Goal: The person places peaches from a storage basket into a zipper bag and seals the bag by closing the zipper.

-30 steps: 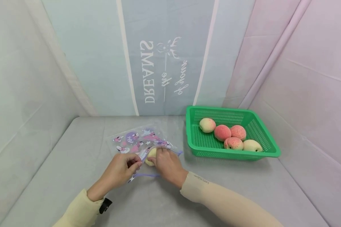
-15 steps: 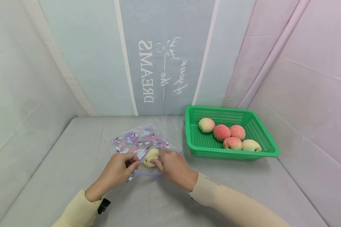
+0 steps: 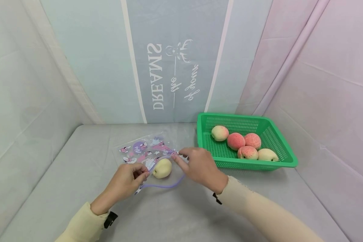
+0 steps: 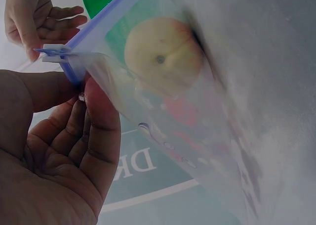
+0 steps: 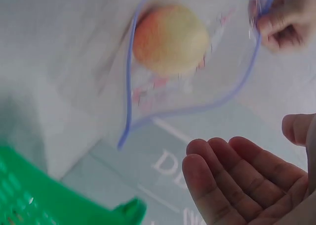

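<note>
A clear zip bag (image 3: 152, 155) with a purple rim and pink and purple prints lies on the table. Just inside its mouth sits a pale yellow peach (image 3: 162, 168), visible through the plastic in the left wrist view. My left hand (image 3: 129, 179) pinches the bag's rim near the slider (image 4: 55, 53) between thumb and forefinger. Beyond the bag's right side is my right hand (image 3: 201, 168), holding nothing. In the right wrist view, this right hand (image 5: 247, 183) has its fingers extended and stands apart from the peach (image 5: 173, 41) and the purple rim.
A green plastic basket (image 3: 201, 134) stands at the right, close behind my right hand. Several red and pale peaches (image 3: 236, 141) lie in it. Grey cloth covers the table (image 3: 78, 161), and fabric walls (image 3: 181, 60) enclose the back and sides.
My right hand has let go of the peach and moved right, out of the bag's mouth. The peach stays in the bag. My left hand keeps its grip on the rim.
</note>
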A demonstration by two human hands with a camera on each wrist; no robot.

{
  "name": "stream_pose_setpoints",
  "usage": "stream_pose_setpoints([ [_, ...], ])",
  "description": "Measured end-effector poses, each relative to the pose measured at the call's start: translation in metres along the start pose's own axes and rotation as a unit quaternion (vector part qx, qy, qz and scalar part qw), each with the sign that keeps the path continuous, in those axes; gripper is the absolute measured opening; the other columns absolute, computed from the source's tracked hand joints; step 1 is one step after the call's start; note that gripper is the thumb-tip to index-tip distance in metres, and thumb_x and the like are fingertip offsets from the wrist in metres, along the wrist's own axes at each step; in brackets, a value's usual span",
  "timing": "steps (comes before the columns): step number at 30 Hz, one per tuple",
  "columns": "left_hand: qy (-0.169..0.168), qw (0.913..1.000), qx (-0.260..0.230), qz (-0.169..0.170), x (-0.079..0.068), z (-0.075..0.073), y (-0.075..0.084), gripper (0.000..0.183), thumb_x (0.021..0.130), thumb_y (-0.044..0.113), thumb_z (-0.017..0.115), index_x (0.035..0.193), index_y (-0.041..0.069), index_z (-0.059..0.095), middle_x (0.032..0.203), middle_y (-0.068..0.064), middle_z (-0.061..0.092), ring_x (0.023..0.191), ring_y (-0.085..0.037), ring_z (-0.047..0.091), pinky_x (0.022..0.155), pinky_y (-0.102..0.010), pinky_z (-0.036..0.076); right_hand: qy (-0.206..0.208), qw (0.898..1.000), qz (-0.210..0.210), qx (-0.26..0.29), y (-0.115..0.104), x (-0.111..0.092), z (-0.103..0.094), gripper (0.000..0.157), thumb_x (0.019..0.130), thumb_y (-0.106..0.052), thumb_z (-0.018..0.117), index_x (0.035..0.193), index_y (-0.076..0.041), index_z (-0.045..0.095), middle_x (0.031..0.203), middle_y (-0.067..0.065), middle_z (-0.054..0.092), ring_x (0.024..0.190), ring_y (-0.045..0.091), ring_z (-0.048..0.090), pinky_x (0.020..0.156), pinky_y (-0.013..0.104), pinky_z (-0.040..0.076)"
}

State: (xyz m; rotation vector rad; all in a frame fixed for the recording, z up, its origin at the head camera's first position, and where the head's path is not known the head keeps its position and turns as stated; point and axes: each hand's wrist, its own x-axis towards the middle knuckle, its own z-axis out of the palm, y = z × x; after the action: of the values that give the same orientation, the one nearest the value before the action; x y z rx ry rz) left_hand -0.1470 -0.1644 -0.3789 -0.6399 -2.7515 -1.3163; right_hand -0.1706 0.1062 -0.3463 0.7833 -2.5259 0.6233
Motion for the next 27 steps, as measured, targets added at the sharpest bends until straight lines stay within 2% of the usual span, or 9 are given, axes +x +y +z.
stream_pose_setpoints([
  [8,0.0,1.0,0.001,-0.005,0.0,0.0,0.0,0.02,0.095,0.005,0.072,0.08,0.017,0.069,0.067,0.003,0.062,0.053,-0.005,0.05,0.046,-0.024,0.043,-0.003,0.998,0.068,0.017,0.025,0.019,-0.03,0.029,0.099,-0.04,0.068,0.089,-0.016,0.08,0.074,-0.008,0.069,0.069,0.007,0.064,0.061,0.029,0.053],
  [12,-0.001,1.0,-0.001,-0.01,0.0,0.0,0.0,0.019,0.095,0.005,0.072,0.08,0.017,0.069,0.067,0.002,0.062,0.053,-0.005,0.05,0.047,-0.024,0.044,-0.001,0.995,0.101,0.027,0.039,0.029,-0.043,0.028,0.099,-0.04,0.069,0.095,-0.015,0.081,0.075,-0.009,0.07,0.069,0.006,0.063,0.063,0.031,0.053],
  [20,-0.002,1.0,-0.002,-0.009,-0.001,0.0,-0.002,0.019,0.095,0.006,0.072,0.08,0.017,0.069,0.068,0.002,0.063,0.053,-0.005,0.05,0.046,-0.024,0.043,0.025,0.993,0.112,0.039,0.065,0.049,-0.056,0.03,0.1,-0.039,0.068,0.096,-0.012,0.081,0.073,-0.005,0.07,0.066,0.011,0.063,0.064,0.035,0.052],
  [27,0.0,0.9999,0.0,-0.011,-0.002,0.0,-0.002,0.02,0.095,0.006,0.072,0.08,0.018,0.069,0.068,0.003,0.063,0.053,-0.005,0.05,0.046,-0.024,0.043,0.027,0.99,0.133,0.042,0.086,0.061,-0.059,0.031,0.1,-0.038,0.067,0.102,-0.01,0.08,0.083,0.002,0.075,0.074,0.016,0.069,0.069,0.039,0.055],
])
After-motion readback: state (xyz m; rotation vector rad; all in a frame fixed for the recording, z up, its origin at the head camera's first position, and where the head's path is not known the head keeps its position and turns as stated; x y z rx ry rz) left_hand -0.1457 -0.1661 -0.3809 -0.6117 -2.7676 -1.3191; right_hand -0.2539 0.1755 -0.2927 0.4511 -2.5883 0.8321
